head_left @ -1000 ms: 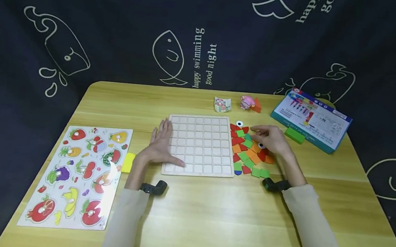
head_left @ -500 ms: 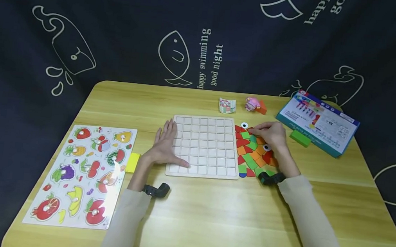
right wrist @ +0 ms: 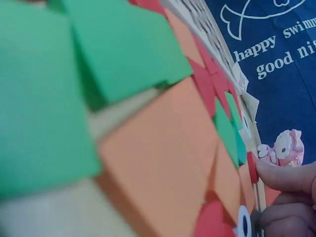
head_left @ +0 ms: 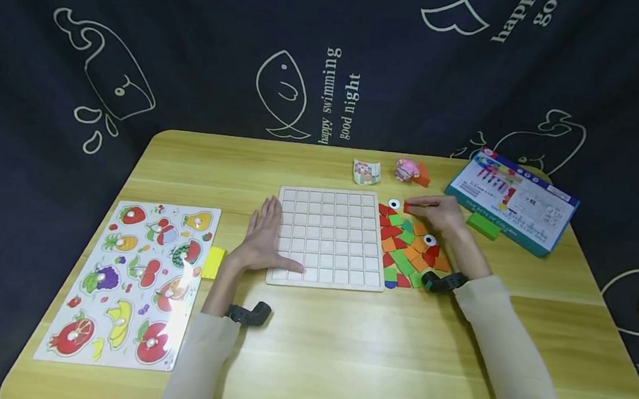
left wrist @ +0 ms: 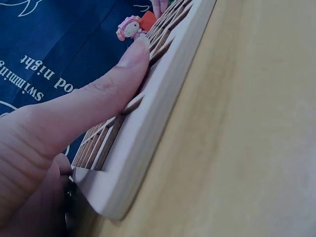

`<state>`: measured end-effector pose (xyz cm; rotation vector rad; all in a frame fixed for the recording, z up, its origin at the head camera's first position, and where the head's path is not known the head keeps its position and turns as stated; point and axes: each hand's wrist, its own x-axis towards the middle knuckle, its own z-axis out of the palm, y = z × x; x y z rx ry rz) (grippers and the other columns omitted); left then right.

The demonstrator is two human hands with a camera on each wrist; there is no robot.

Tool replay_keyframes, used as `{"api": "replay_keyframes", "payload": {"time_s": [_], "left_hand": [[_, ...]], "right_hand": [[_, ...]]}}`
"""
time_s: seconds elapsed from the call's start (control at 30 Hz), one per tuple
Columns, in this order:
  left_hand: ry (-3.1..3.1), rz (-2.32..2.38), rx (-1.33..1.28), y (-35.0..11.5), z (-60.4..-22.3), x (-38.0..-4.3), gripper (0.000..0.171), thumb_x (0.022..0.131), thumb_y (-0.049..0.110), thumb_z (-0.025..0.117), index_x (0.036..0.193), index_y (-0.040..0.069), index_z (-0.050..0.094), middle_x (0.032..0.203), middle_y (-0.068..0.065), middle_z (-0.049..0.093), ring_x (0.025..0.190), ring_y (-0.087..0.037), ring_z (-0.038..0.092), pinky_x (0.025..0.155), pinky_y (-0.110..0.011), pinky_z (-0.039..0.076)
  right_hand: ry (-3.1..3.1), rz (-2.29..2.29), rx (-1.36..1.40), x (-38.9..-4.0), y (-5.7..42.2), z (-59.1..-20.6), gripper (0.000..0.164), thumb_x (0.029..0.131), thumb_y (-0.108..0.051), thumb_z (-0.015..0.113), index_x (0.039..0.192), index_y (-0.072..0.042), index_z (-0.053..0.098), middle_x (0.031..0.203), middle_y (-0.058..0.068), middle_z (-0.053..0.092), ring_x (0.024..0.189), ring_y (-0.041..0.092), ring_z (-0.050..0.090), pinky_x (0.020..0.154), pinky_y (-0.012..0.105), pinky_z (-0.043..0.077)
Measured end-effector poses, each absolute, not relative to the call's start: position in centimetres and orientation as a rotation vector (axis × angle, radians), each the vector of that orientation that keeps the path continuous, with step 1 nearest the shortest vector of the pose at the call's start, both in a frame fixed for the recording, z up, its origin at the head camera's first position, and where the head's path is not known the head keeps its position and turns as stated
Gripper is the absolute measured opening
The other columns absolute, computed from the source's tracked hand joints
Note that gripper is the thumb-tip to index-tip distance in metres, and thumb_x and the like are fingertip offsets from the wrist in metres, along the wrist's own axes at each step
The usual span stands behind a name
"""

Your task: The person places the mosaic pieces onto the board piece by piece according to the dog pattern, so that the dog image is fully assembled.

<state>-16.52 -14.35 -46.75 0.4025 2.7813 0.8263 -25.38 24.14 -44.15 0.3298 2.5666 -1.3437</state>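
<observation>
A pale wooden grid board (head_left: 332,238) lies flat on the table, its square cells bare. My left hand (head_left: 261,242) rests along its left edge, fingers spread and thumb laid over the lower left cells; the left wrist view shows that thumb (left wrist: 106,91) on the rim. Right of the board spreads a pile of red, orange and green tiles (head_left: 406,256). At the pile's far end my right hand (head_left: 440,213) pinches a small red tile (head_left: 407,208) between thumb and finger. The right wrist view has the same red tile (right wrist: 253,167) at the thumb tip. Two white eye discs (head_left: 394,204) lie among the tiles.
A fruit puzzle board (head_left: 126,284) lies at left, with a yellow block (head_left: 214,263) beside it. Farther back are a small patterned card (head_left: 366,172), a pink figurine (head_left: 407,170) and an orange block (head_left: 423,175). A flat box (head_left: 513,200) and green block (head_left: 484,226) sit at right.
My right hand has moved from over the tiles to the pile's far end and taken hold of a red tile, lifting it slightly away. My left hand stays on the board.
</observation>
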Motion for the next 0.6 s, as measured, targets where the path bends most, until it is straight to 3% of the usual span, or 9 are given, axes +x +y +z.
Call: {"api": "replay_keyframes", "payload": {"time_s": [0.13, 0.3, 0.4, 0.5, 0.6], "left_hand": [[2.778, 0.827, 0.399, -14.4, -46.5, -16.4, 0.151, 0.055, 0.068, 0.082, 0.153, 0.002, -0.012, 0.162, -0.014, -0.019, 0.15, -0.027, -0.019, 0.122, -0.052, -0.011], [2.78, 0.833, 0.39, -14.5, -46.3, -16.6, 0.153, 0.053, 0.067, 0.083, 0.153, 0.002, -0.011, 0.162, -0.013, -0.019, 0.15, -0.027, -0.019, 0.122, -0.051, -0.011], [2.783, 0.826, 0.399, -14.5, -46.3, -16.6, 0.152, 0.053, 0.068, 0.083, 0.153, 0.002, -0.011, 0.161, -0.014, -0.02, 0.15, -0.027, -0.02, 0.122, -0.051, -0.011], [2.784, 0.818, 0.402, -14.6, -46.3, -16.6, 0.151, 0.054, 0.068, 0.082, 0.153, 0.002, -0.012, 0.161, -0.014, -0.021, 0.15, -0.028, -0.02, 0.122, -0.051, -0.011], [2.778, 0.816, 0.401, -14.6, -46.4, -16.5, 0.15, 0.055, 0.068, 0.082, 0.153, 0.001, -0.011, 0.161, -0.015, -0.021, 0.15, -0.028, -0.02, 0.122, -0.052, -0.011]], "right_hand": [[2.603, -1.35, 0.407, -25.3, 23.6, -43.7, 0.039, 0.084, -0.025, 0.075, 0.119, -0.008, 0.069, 0.137, 0.014, 0.058, 0.125, 0.026, 0.046, 0.103, 0.038, 0.038], [2.645, -1.299, 0.472, -25.3, 22.9, -43.4, 0.039, 0.079, -0.024, 0.08, 0.113, -0.006, 0.071, 0.133, 0.013, 0.058, 0.098, 0.023, 0.04, 0.079, 0.032, 0.033], [2.686, -1.259, 0.443, -25.3, 23.0, -43.3, 0.036, 0.079, -0.02, 0.08, 0.111, -0.005, 0.071, 0.128, 0.014, 0.059, 0.09, 0.023, 0.039, 0.072, 0.03, 0.03], [2.733, -1.206, 0.395, -25.2, 23.3, -43.2, 0.035, 0.079, -0.02, 0.08, 0.108, -0.002, 0.071, 0.105, 0.012, 0.061, 0.079, 0.023, 0.04, 0.065, 0.03, 0.03], [2.806, -1.118, 0.304, -25.0, 23.2, -42.9, 0.035, 0.079, -0.024, 0.08, 0.104, -0.002, 0.072, 0.074, 0.004, 0.053, 0.067, 0.02, 0.041, 0.056, 0.029, 0.03]]}}
